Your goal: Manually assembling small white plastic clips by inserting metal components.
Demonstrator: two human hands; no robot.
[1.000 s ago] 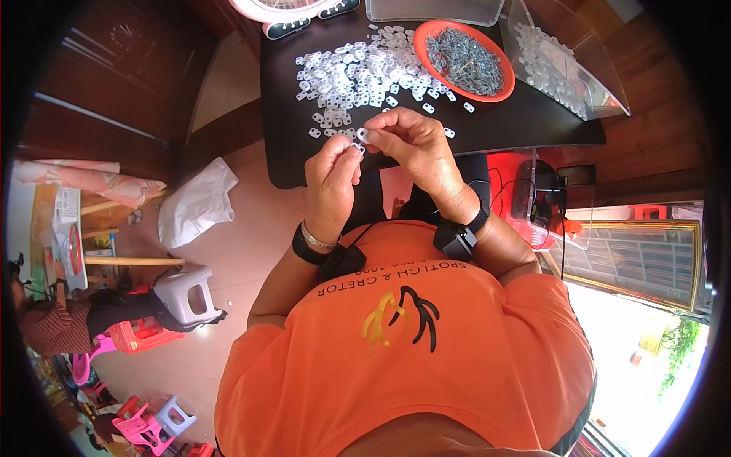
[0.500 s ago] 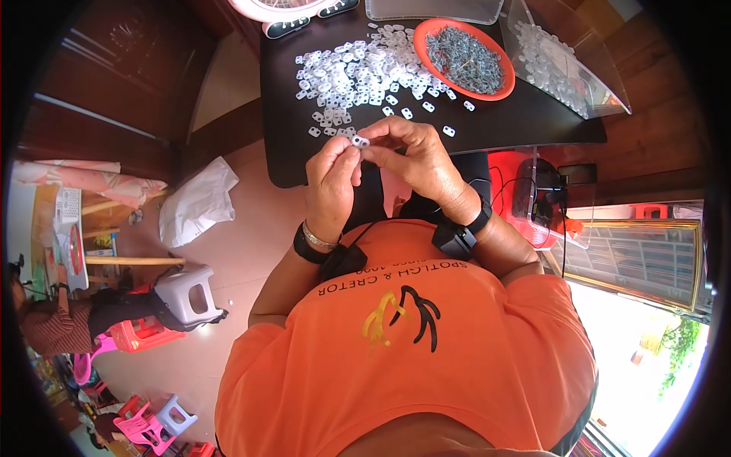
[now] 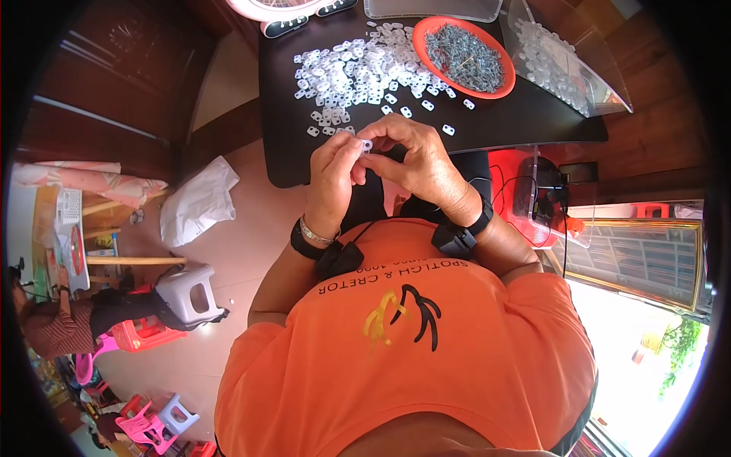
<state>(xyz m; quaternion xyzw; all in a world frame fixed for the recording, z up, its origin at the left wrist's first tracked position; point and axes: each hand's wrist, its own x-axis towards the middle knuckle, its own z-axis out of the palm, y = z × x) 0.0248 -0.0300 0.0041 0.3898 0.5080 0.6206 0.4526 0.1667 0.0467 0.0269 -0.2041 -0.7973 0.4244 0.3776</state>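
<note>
A small white plastic piece with two holes (image 3: pixel 367 145) is pinched at the near edge of the black table. My left hand (image 3: pixel 332 177) grips one end between thumb and fingers, partly covering it. From the other side my right hand (image 3: pixel 419 156) closes on it, index finger bent over the top and thumb below. Whether a tiny metal part is also in these fingers cannot be seen. Beyond my hands lies a loose heap of similar white pieces (image 3: pixel 346 76). An orange round tray (image 3: pixel 505 85) to its right holds many small grey metal parts (image 3: pixel 464 59).
A clear plastic bin (image 3: pixel 609 84) with white pieces leans at the table's right. A pale tray (image 3: pixel 434 11) and a pink-rimmed object on shoe-shaped feet (image 3: pixel 285 27) stand at the back. Left on the floor are a white bag (image 3: pixel 199 204) and a grey stool (image 3: pixel 190 297), near another seated person.
The white piece has turned between my fingers, with one hole now showing. My left thumb has slid further over it. The heap and tray are unchanged.
</note>
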